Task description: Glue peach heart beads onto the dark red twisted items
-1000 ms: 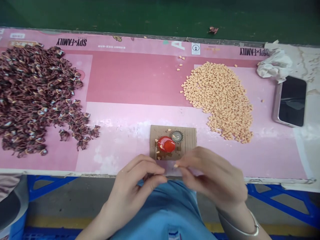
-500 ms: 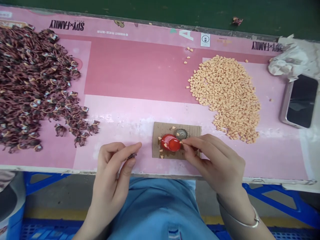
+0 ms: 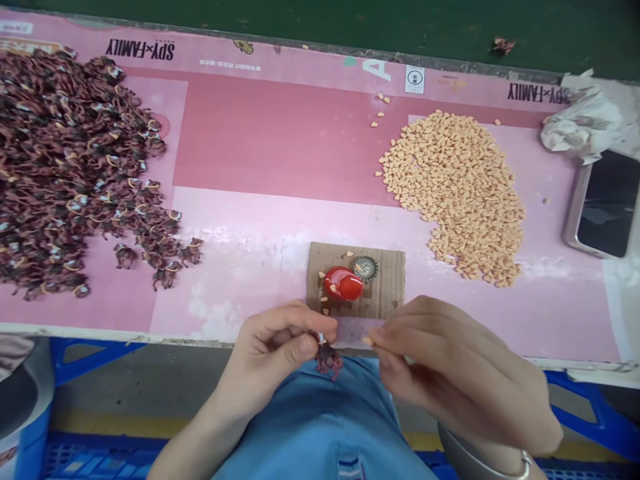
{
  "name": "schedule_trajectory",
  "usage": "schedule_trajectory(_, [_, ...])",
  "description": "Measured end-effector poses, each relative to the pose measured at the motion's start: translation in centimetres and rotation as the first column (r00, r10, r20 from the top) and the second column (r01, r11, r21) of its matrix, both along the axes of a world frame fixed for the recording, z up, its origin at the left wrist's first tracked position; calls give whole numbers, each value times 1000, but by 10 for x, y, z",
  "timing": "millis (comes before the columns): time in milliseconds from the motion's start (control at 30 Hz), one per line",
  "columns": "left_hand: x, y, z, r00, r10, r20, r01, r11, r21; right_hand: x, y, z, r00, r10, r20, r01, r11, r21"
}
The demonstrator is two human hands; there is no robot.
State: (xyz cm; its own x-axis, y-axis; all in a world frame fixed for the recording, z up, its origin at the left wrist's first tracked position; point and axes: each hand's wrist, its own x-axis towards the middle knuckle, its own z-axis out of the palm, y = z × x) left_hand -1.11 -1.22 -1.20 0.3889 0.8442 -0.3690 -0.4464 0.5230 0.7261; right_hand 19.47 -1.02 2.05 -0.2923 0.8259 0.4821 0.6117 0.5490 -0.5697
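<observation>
My left hand (image 3: 280,343) pinches a small maroon toy figurine (image 3: 329,361) with a bit of white on it, just past the table's front edge. Between thumb and fingertips of my right hand (image 3: 465,373), slightly blurred, is a small pale-yellow plastic piece (image 3: 369,341), a short gap from the figurine. Beyond both hands lies a cardboard pad (image 3: 387,293). On it sit a shiny red dish or cap (image 3: 345,285), a metal bottle cap (image 3: 365,268) and several loose pale-yellow pieces.
A large heap of maroon figurines (image 3: 60,173) covers the table's left side. To the right is a pile of pale-yellow pieces (image 3: 457,193). A phone (image 3: 605,203) and crumpled tissue (image 3: 583,127) lie at far right. One maroon bit (image 3: 503,45) rests on the green surface behind.
My left hand has moved right and nearer my body with the figurine, now more visible. My right hand has drawn back from the red dish with the pale-yellow piece.
</observation>
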Motion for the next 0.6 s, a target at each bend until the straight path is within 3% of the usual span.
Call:
schedule_trajectory(167, [-1,2,2,999,3,-32,-5,999,-52,-2,-3,3,991,115,61,-111,992,-66])
schedule_trajectory(367, [-2,-1,2,983,-72,-167,63,996,-59,-5,-1,0,988,113,107,-111,994,-18])
schedule_trajectory(600, [9,-3,2,946,181,-269,-157,982,109,-10,-15,10,949,85,303,-108,992,61])
